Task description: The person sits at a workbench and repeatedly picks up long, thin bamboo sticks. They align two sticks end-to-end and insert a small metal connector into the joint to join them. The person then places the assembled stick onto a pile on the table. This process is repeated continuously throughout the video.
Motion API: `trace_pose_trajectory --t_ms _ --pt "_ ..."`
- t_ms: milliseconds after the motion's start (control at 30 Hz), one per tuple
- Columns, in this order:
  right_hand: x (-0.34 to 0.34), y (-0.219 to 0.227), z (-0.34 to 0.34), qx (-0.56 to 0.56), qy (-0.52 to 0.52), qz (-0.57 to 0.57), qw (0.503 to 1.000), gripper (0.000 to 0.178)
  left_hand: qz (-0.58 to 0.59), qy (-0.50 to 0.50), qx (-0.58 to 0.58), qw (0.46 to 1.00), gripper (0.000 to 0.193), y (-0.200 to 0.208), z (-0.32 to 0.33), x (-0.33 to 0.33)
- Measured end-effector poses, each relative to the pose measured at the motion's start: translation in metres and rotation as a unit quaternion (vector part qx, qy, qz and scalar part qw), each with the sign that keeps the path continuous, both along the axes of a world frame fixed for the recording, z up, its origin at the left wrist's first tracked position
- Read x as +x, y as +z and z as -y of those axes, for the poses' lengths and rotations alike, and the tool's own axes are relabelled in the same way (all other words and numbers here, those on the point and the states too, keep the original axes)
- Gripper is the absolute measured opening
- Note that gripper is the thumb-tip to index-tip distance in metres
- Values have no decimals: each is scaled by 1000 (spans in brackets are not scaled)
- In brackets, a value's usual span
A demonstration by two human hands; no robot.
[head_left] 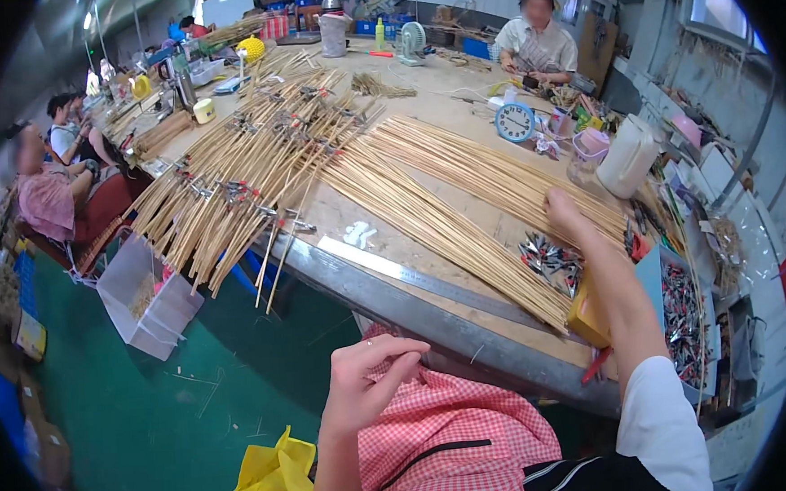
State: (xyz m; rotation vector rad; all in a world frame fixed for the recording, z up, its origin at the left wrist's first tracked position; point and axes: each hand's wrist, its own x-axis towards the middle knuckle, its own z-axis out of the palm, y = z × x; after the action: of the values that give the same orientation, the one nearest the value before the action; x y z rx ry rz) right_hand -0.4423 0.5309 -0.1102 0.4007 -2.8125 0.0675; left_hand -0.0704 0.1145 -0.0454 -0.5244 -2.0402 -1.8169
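A: Take twelve as straight ahead; where is each hand?

B: The right hand (564, 212) reaches out to three o'clock, down at the far row of sticks (487, 168), which runs from about one o'clock round to three. The left hand (365, 382) is at half past six, in front of the checked apron (461, 403) and short of the table's metal edge (360, 288)

A: Is either one holding something?

B: The left shows nothing in it: fingers bent together, thumb drawn close, just a narrow gap. For the right I can't tell; its fingertips are hidden, so it may be pinching a stick or only resting there

A: Which step would you call this?

B: I'd judge it's picking out or straightening sticks. The near row of sticks (451, 230) slants from the centre toward four o'clock, while the stack at ten o'clock (243, 151) already carries metal clips

A: And what does the next move call for?

B: Probably a light pinch on few sticks, so their neighbours don't roll, with the left brought up to help. If clips are wanted, the loose pile of clips (547, 261) is just past three, and more lie in the pale blue box (650, 288) beyond the right forearm
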Motion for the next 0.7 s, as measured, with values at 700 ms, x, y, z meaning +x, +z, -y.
trace_pose_trajectory --t_ms 700 --pt "179 115 95 -113 57 -187 974 12 97 108 102 984 13 -47 23 -25"
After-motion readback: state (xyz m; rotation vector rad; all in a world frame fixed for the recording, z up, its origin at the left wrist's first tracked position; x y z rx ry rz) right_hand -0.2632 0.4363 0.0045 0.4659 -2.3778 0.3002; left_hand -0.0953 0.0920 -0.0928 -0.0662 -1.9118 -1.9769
